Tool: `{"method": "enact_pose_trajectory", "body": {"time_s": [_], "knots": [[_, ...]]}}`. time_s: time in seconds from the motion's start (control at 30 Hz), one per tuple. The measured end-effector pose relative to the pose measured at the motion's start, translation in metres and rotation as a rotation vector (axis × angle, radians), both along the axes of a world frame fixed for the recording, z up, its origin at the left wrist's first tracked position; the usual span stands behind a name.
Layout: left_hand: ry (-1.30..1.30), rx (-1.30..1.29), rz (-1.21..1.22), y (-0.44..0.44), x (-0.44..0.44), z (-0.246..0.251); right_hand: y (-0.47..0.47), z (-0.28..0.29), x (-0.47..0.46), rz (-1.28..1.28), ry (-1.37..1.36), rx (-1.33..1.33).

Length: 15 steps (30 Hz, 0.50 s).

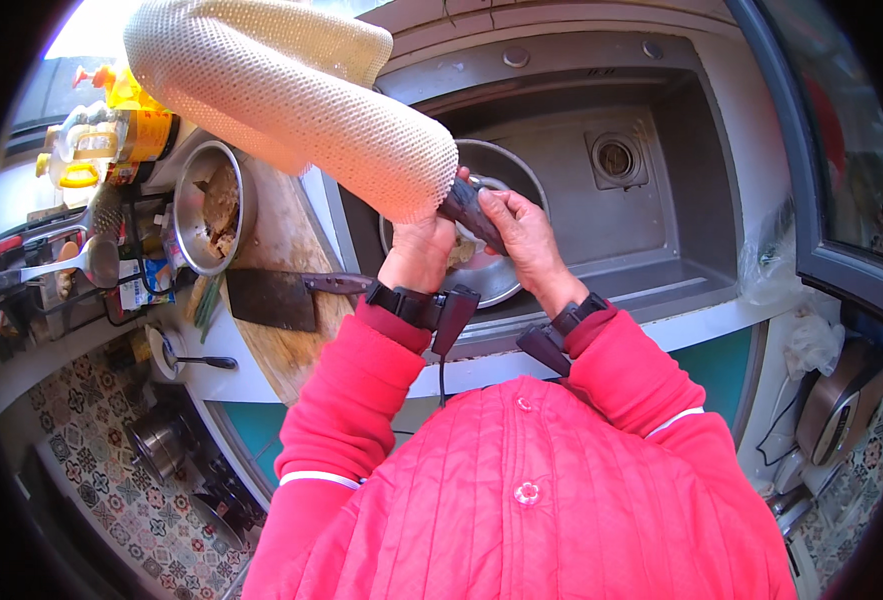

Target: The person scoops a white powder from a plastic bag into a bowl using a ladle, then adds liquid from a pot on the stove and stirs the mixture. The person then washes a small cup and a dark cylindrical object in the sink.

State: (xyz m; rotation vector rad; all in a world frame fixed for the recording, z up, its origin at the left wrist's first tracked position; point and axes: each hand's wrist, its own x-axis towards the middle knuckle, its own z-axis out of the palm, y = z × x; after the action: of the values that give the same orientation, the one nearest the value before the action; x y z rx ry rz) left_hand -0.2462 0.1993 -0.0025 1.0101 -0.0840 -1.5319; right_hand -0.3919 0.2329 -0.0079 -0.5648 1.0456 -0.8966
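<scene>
A dark, elongated object [474, 214], perhaps a wooden handle or a root vegetable, lies between my two hands above the sink. My right hand [520, 236] grips its lower end. My left hand [420, 251] is at its upper end, palm up, partly hidden by a cream mesh cloth or mat [299, 127] that rises to the upper left. Whether the mesh is held in that hand is unclear. Below the hands, a round metal basin [512, 154] stands in the sink, with a metal bowl and some pale brown matter in it, partly covered.
Left of the sink, a cleaver [272, 300] lies on a wooden cutting board [261, 349], beside a metal bowl [245, 225] of brown food. Bottles, ladles and a utensil rack [141, 262] crowd the far left. The sink drain [615, 159] is at right, near an open window frame [805, 187].
</scene>
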Motion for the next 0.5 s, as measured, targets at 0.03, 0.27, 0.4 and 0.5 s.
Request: {"method": "enact_pose_trajectory", "body": {"time_s": [0.03,0.27,0.4,0.5], "knots": [[0.073,-0.037,-0.015,-0.003,0.002,0.001,-0.003,-0.003,0.001,-0.022,-0.007,0.033],[0.004,-0.079,-0.08,0.004,-0.001,0.003,-0.015,-0.02,0.012,-0.159,0.09,0.014],[-0.068,-0.176,0.187,0.008,0.0,0.008,-0.02,-0.005,0.032,-0.172,-0.033,0.042],[-0.109,-0.199,0.209,0.017,0.015,0.016,-0.028,0.01,0.052,-0.235,-0.105,-0.06]]}}
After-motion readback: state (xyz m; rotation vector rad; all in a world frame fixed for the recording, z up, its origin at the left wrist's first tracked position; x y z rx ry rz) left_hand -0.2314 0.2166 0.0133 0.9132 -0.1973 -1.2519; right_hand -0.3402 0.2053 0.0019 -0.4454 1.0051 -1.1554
